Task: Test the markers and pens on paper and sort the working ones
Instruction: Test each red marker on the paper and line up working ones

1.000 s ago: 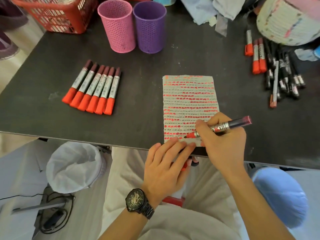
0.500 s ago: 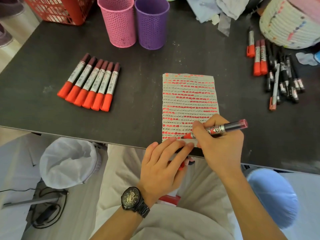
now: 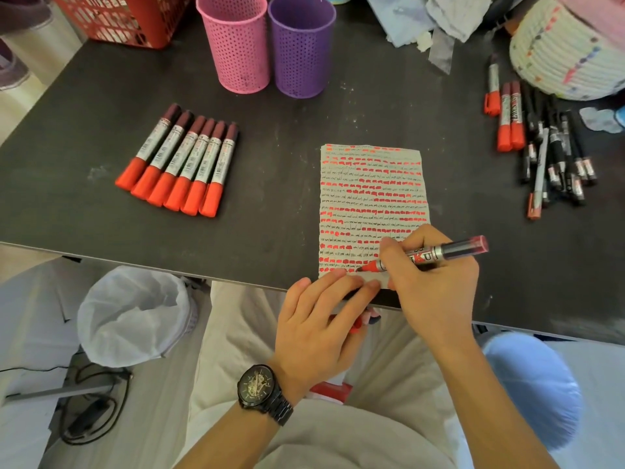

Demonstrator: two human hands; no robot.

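Observation:
My right hand point(image 3: 433, 279) grips an uncapped red marker point(image 3: 453, 250), and its tip touches the bottom edge of the paper point(image 3: 372, 184). Rows of red marks and thin scribbles cover that sheet. My left hand point(image 3: 321, 319) presses flat on the paper's near edge, and something red, perhaps the cap point(image 3: 355, 328), shows under its fingers. A tidy row of several capped red markers point(image 3: 179, 164) lies on the left of the black table point(image 3: 101, 113). Mixed red markers and black pens point(image 3: 548, 143) are heaped on the right.
A pink mesh cup point(image 3: 236, 42) and a purple mesh cup point(image 3: 301, 45) stand at the back. A red basket point(image 3: 115, 18) is at back left, a woven basket point(image 3: 568, 45) and cloths at back right. A white-lined bin point(image 3: 132, 316) sits on the floor.
The marker tip has stayed at the paper's bottom rows with only small shifts. The head camera has tilted slightly, so the table sits a little higher in view.

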